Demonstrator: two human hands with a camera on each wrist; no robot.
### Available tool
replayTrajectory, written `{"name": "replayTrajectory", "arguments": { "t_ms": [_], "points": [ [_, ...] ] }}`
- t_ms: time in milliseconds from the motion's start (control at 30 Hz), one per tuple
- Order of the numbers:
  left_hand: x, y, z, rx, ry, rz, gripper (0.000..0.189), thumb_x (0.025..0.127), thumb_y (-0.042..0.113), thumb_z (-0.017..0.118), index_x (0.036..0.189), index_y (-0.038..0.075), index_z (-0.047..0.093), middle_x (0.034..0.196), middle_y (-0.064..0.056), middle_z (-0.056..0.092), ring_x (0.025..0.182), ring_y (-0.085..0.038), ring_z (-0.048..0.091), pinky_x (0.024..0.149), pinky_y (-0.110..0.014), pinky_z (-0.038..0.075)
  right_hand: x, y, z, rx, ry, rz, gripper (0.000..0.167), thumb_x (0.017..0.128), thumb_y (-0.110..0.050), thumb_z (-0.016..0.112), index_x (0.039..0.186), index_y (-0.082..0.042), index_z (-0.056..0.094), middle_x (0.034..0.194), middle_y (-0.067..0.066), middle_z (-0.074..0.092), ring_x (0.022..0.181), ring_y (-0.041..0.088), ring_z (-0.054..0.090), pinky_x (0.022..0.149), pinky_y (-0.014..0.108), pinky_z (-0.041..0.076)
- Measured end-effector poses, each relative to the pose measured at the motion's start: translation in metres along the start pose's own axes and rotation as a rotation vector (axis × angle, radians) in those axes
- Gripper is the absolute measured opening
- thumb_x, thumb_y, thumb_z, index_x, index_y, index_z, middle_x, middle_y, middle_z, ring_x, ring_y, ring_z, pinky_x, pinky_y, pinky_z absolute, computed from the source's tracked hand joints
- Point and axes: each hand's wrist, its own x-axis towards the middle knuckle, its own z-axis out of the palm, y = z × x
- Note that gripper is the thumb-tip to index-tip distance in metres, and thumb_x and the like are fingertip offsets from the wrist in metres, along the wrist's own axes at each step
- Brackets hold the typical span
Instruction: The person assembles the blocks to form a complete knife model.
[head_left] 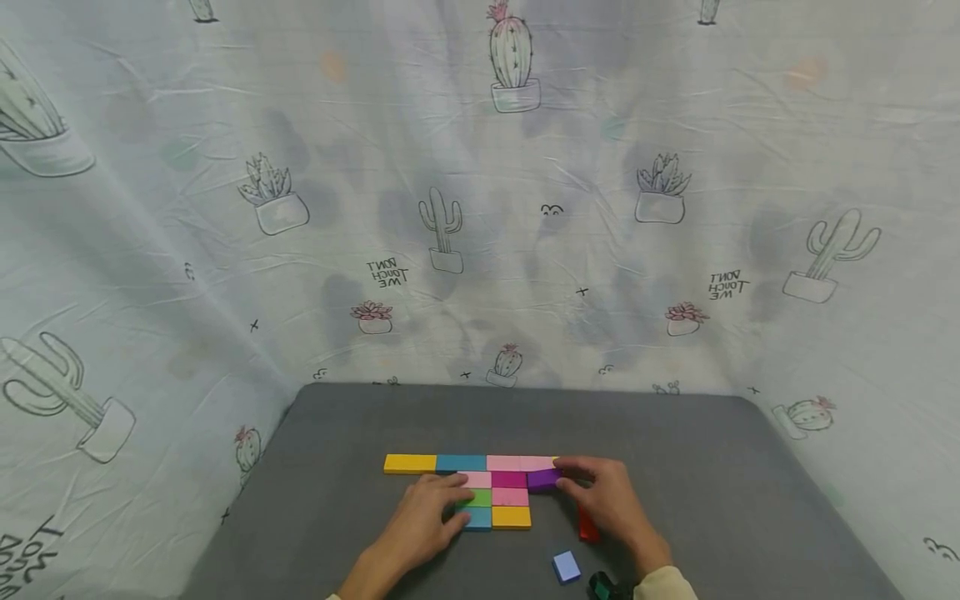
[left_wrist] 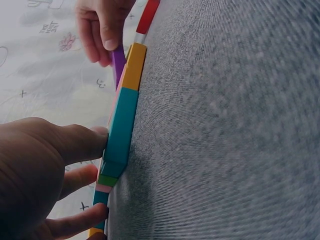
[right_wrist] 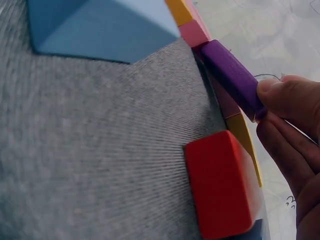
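Rows of coloured blocks lie edge to edge in front of me. My right hand (head_left: pixel 607 493) pinches the end of a purple block (right_wrist: pixel 232 77) between thumb and fingers. In the head view this purple block (head_left: pixel 543 480) is at the right end of the second row, beside a magenta block (head_left: pixel 508 480); the right wrist view shows it slightly tilted. My left hand (head_left: pixel 426 518) rests against the left side of the rows, its fingers spread. The left thumb touches a blue block (left_wrist: pixel 120 132); the fingertips are near a green block (head_left: pixel 477 498) and a pink block (head_left: pixel 477 479).
The far row holds a yellow block (head_left: pixel 410 464), a blue block (head_left: pixel 461 463) and pink blocks. A red block (head_left: pixel 588 527) lies beneath the right wrist. A light blue block (head_left: pixel 566 567) sits nearer me. A cactus-printed cloth (head_left: pixel 480 333) hangs behind the grey table (head_left: pixel 322 433).
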Motion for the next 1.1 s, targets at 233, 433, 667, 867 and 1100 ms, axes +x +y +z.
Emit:
{"name": "replayTrajectory", "arguments": {
  "t_ms": [233,433,667,867,1100],
  "points": [
    [0.0004,-0.0005,0.0009,0.01,0.004,0.004,0.038,0.097,0.033,0.085,0.133,0.023,0.081,0.146,0.001,0.073,0.128,-0.03,0.066,0.106,-0.064,0.055,0.0019,0.0003,0.0014,-0.033,-0.018,-0.003,0.031,0.093,-0.01,0.088,0.121,-0.022,0.084,0.12,-0.004,0.083,0.114,0.021,0.078,0.101,0.048,0.063],
    [0.0013,-0.0007,0.0002,0.01,0.004,0.0,0.038,0.096,0.033,0.085,0.133,0.023,0.081,0.146,0.001,0.073,0.128,-0.03,0.066,0.106,-0.066,0.055,0.0037,0.0014,0.0023,-0.083,-0.042,-0.019,0.032,0.094,-0.012,0.088,0.123,-0.023,0.084,0.125,-0.003,0.082,0.12,0.026,0.076,0.104,0.054,0.06],
    [0.002,-0.0001,0.0004,0.012,0.005,-0.004,0.038,0.096,0.034,0.085,0.133,0.024,0.081,0.146,0.002,0.073,0.128,-0.03,0.066,0.107,-0.066,0.054,0.0054,0.0015,0.0017,-0.149,-0.065,-0.053,0.032,0.094,-0.013,0.088,0.125,-0.022,0.084,0.126,-0.002,0.082,0.122,0.028,0.076,0.105,0.055,0.06],
    [0.0025,0.0009,0.0,0.008,-0.003,-0.011,0.038,0.097,0.034,0.085,0.133,0.024,0.081,0.147,0.002,0.073,0.128,-0.03,0.066,0.108,-0.066,0.054,0.0075,0.0014,0.0,-0.181,-0.089,-0.086,0.034,0.094,-0.014,0.088,0.126,-0.021,0.083,0.126,-0.001,0.082,0.12,0.027,0.077,0.105,0.054,0.06],
    [0.0029,0.0019,-0.0007,0.007,-0.008,-0.02,0.039,0.096,0.034,0.085,0.133,0.024,0.081,0.147,0.001,0.073,0.128,-0.03,0.066,0.108,-0.065,0.054,0.0096,0.0036,0.0003,-0.166,-0.091,-0.095,0.035,0.092,-0.014,0.089,0.126,-0.021,0.083,0.125,-0.002,0.082,0.12,0.026,0.077,0.104,0.053,0.061]
  ]
}}
